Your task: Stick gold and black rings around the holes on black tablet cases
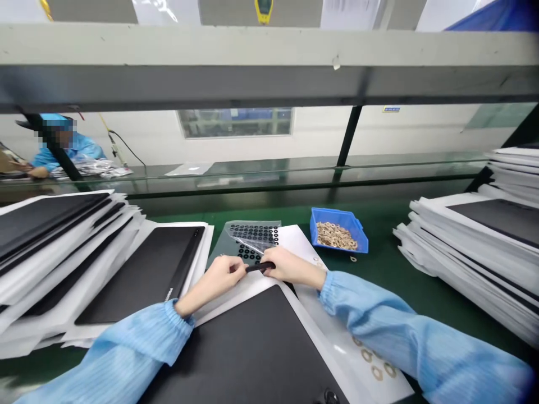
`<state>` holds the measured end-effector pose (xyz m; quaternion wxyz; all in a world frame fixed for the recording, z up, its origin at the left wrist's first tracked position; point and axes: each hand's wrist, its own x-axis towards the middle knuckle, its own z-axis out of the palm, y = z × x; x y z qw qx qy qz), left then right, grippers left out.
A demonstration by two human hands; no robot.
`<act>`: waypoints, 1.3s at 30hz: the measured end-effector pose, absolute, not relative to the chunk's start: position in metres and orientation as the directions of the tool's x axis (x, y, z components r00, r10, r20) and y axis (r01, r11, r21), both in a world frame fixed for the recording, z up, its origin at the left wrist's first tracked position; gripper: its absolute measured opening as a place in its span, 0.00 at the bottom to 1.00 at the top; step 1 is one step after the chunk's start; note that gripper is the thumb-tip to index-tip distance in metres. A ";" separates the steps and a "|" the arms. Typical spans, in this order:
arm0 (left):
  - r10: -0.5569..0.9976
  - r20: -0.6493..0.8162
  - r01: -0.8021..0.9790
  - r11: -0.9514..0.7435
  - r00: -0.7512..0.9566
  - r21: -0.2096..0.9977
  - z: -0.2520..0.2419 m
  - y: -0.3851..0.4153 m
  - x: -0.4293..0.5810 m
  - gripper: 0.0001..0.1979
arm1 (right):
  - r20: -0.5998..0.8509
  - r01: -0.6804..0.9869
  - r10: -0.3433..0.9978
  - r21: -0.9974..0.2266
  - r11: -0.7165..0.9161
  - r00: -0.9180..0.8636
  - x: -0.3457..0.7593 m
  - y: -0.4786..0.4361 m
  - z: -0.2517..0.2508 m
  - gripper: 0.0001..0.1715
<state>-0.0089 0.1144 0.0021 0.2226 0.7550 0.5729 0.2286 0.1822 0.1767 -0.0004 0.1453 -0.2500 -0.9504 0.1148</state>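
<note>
My right hand (284,265) is closed around a slim black stick-like tool (259,267), whose kind I cannot make out. At the tool's left end, my left hand (225,273) is pinched, and whatever its fingertips hold is hidden. Just behind both hands lies a sheet of black ring stickers (252,233) with a clear film partly lifted and folded. A large black panel (252,348) lies below my hands, with a small round dark part (330,396) near its front edge. Under my right forearm is a translucent sheet (341,342) bearing several tan rings (377,372).
A blue bin (339,247) of tan rings stands behind my right hand. Stacks of black panels between white sheets rise at left (138,275) and right (467,247). A shelf beam (269,84) crosses overhead. Far left, a person in blue (86,147) works across the bench.
</note>
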 end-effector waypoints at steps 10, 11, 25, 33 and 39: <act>0.964 0.086 0.660 -0.235 0.251 0.714 -0.011 0.116 -0.008 0.20 | 0.203 0.497 0.543 -0.237 0.835 -0.815 0.186 0.174 -0.008 0.09; 0.965 0.075 0.651 -0.227 0.253 0.725 -0.012 0.116 -0.008 0.20 | 0.196 0.496 0.540 -0.233 0.836 -0.819 0.186 0.173 -0.007 0.08; 0.961 -0.144 0.287 0.073 0.235 0.955 -0.011 0.114 0.004 0.24 | 0.329 0.498 0.655 -0.448 0.742 -0.680 0.177 0.189 0.005 0.07; 0.957 -0.148 -0.085 0.174 0.250 0.981 -0.022 0.129 0.009 0.16 | 0.355 0.404 0.661 -0.574 0.712 -0.661 0.182 0.176 0.010 0.09; 0.947 -0.166 -0.135 0.209 0.276 0.969 -0.026 0.128 0.005 0.13 | 0.361 0.452 0.705 -0.573 0.684 -0.610 0.198 0.169 0.004 0.07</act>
